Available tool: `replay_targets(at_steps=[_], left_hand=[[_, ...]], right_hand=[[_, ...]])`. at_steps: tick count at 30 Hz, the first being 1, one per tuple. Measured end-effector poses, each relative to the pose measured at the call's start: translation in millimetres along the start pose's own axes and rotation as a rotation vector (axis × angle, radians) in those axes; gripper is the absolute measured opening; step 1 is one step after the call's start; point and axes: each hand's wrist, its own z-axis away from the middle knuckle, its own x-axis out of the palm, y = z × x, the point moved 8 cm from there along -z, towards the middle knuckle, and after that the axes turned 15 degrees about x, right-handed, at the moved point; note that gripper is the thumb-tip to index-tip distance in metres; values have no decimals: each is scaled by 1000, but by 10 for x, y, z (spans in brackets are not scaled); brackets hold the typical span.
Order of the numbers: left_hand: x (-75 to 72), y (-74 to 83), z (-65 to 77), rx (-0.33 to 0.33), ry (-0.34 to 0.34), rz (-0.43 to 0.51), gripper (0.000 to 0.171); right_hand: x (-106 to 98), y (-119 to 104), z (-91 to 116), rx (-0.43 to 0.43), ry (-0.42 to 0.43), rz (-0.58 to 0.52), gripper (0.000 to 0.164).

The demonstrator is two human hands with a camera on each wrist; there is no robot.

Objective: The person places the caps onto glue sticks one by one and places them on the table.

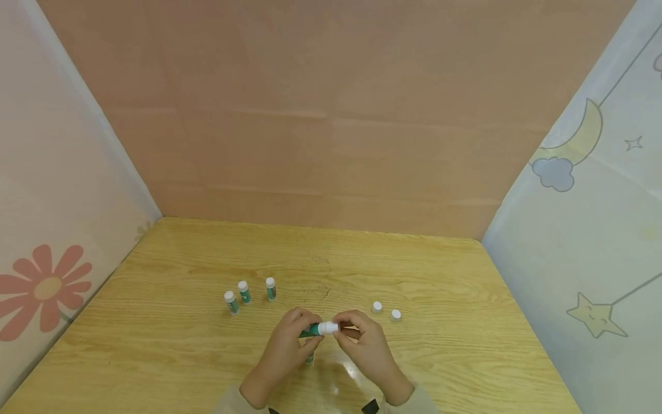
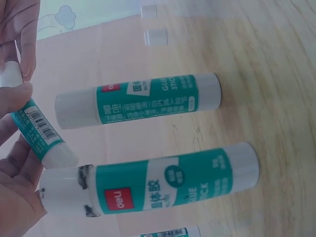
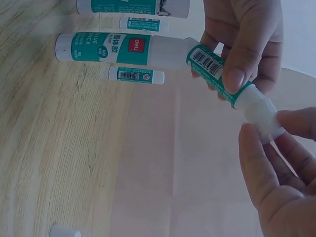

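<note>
Both hands meet over a glue stick [image 1: 312, 330] with a green label, lying nearly level in the head view. My left hand [image 1: 283, 344] grips its labelled body between thumb and fingers, the barcode showing in the right wrist view. At the other end my right hand [image 1: 368, 349] pinches the white cap [image 3: 261, 117] with its fingertips. The cap lines up with the stick's white collar. Just below the hands stands another glue stick [image 1: 310, 359], partly hidden by my left hand.
Three capped glue sticks [image 1: 231, 303], [image 1: 245, 293], [image 1: 271, 290] stand upright on the wooden table [image 1: 439, 368], left of the hands. Two loose white caps [image 1: 377, 307], [image 1: 395, 315] sit to the right. A pinkish-brown backdrop [image 1: 320, 144] rises behind the table, with patterned sheets at both sides.
</note>
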Motion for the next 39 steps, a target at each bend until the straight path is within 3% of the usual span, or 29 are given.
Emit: replay_targets(at_steps=[6,21,32,39], left_hand=[[-12,48,-20,33,6,-47,32],[-43,124,-50,125,5,-142,32],[-60,206,-105,168,-4,-133,31],[-93,225,-110,159,32,-115,30]], right_hand=[[11,-21,18,-54,11,43,16],[3,-72,37,-71,78,93,18],[38,-80,25,-71,47,121,15],[25,-95,17,-43,43,117,14]])
